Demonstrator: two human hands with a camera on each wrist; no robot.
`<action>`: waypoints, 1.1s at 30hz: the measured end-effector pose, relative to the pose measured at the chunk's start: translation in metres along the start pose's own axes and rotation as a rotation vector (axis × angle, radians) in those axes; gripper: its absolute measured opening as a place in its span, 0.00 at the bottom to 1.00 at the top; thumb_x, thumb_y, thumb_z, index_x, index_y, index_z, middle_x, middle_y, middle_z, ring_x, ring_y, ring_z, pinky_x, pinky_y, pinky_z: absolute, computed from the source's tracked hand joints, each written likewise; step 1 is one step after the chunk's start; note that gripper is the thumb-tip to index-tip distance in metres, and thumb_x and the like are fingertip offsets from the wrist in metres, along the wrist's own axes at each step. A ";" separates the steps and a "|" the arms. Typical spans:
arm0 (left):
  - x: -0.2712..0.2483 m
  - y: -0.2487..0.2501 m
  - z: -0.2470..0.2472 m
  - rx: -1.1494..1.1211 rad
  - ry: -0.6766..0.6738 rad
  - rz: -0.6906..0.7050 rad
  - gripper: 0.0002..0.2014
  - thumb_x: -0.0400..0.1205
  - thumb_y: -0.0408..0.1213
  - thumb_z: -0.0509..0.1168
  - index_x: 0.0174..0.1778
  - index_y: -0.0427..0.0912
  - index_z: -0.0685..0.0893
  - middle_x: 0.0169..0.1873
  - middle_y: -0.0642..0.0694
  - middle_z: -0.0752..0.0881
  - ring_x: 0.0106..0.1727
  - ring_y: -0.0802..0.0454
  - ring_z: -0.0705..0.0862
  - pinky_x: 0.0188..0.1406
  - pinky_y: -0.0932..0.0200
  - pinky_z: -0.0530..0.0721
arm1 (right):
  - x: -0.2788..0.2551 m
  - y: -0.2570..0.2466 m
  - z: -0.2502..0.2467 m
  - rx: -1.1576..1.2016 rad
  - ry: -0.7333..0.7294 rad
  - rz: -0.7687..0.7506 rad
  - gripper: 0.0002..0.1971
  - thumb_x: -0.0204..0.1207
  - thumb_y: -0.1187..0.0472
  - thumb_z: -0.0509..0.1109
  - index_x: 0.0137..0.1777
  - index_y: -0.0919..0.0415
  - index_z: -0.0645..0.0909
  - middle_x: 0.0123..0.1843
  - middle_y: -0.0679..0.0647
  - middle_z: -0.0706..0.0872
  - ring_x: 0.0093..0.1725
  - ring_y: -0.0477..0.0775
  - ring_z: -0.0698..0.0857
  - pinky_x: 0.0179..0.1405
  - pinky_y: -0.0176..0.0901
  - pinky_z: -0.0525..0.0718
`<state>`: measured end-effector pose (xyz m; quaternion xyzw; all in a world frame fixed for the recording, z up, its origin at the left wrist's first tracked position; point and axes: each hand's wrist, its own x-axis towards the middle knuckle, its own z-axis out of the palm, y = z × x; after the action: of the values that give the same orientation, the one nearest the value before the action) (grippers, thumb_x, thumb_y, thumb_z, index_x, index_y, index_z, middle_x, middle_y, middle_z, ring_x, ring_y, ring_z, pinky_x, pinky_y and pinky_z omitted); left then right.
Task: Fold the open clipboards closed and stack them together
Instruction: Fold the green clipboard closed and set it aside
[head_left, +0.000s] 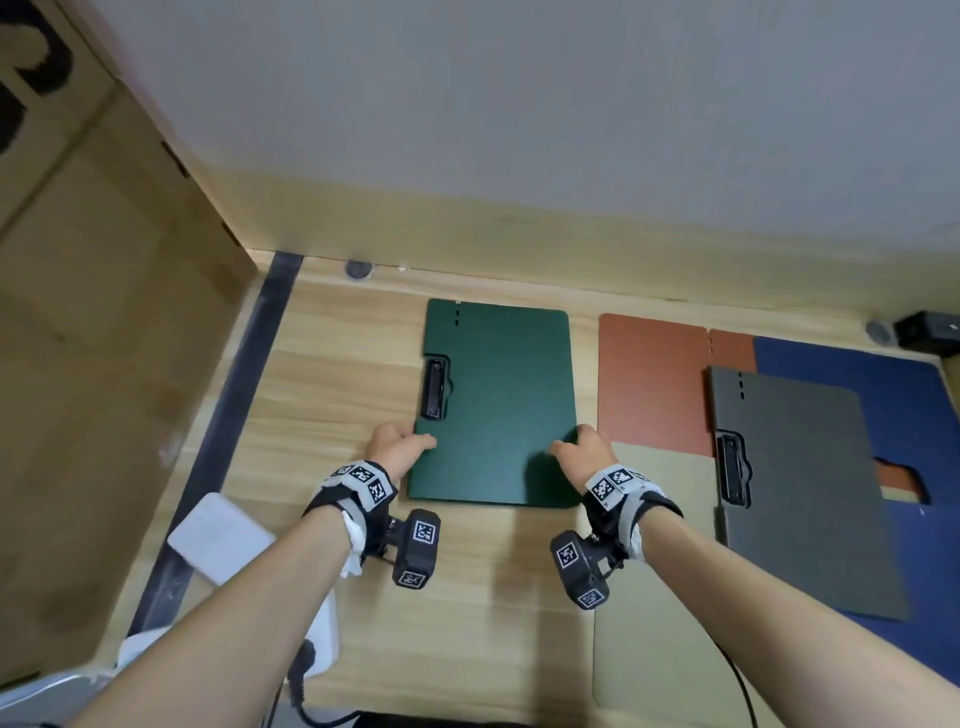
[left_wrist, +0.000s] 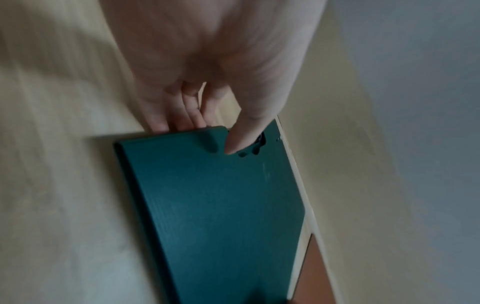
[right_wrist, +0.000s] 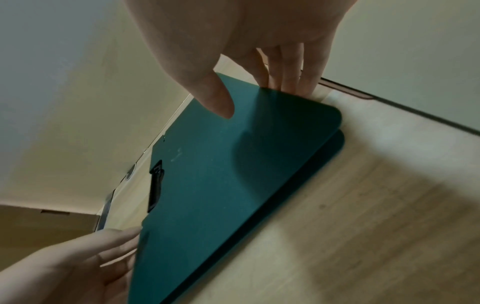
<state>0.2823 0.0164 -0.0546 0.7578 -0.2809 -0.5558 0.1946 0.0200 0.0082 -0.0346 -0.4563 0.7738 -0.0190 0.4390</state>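
A dark green clipboard (head_left: 498, 400) lies folded closed in the middle of the wooden table (head_left: 337, 364), its black clip (head_left: 434, 389) on the left edge. My left hand (head_left: 397, 447) pinches its left edge, thumb on the cover and fingers at the edge (left_wrist: 182, 121). My right hand (head_left: 584, 449) pinches its right edge the same way, thumb (right_wrist: 215, 96) on top. To the right a grey closed clipboard (head_left: 795, 483) lies over open orange (head_left: 654, 379), blue (head_left: 904, 415) and olive (head_left: 654, 613) ones.
A cardboard box (head_left: 104, 364) stands at the left beside a black strip (head_left: 228, 426). A white power adapter (head_left: 221, 535) with a cable lies near the front left. A small black device (head_left: 930, 332) sits at the back right by the wall.
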 end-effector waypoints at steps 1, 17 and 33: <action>0.000 0.001 0.000 -0.024 0.005 0.015 0.12 0.68 0.38 0.75 0.45 0.38 0.89 0.50 0.39 0.91 0.53 0.41 0.89 0.62 0.41 0.85 | 0.002 0.001 0.000 0.022 -0.009 0.012 0.24 0.68 0.50 0.68 0.60 0.64 0.77 0.60 0.63 0.81 0.57 0.65 0.82 0.61 0.55 0.81; -0.048 0.043 0.059 -0.089 0.040 0.316 0.17 0.83 0.35 0.66 0.67 0.41 0.74 0.73 0.41 0.77 0.76 0.45 0.75 0.78 0.43 0.71 | -0.017 0.044 -0.071 0.214 0.092 -0.032 0.20 0.73 0.54 0.76 0.62 0.59 0.78 0.55 0.50 0.85 0.56 0.58 0.85 0.62 0.47 0.81; -0.145 0.075 0.289 0.045 -0.191 0.356 0.13 0.81 0.31 0.69 0.60 0.35 0.77 0.54 0.39 0.88 0.49 0.46 0.88 0.51 0.51 0.88 | -0.025 0.244 -0.249 0.261 0.345 -0.004 0.15 0.70 0.58 0.80 0.48 0.58 0.76 0.41 0.49 0.81 0.48 0.57 0.82 0.48 0.42 0.75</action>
<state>-0.0406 0.0571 0.0087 0.6443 -0.4400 -0.5754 0.2454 -0.3164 0.0759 0.0301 -0.3869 0.8275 -0.1978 0.3555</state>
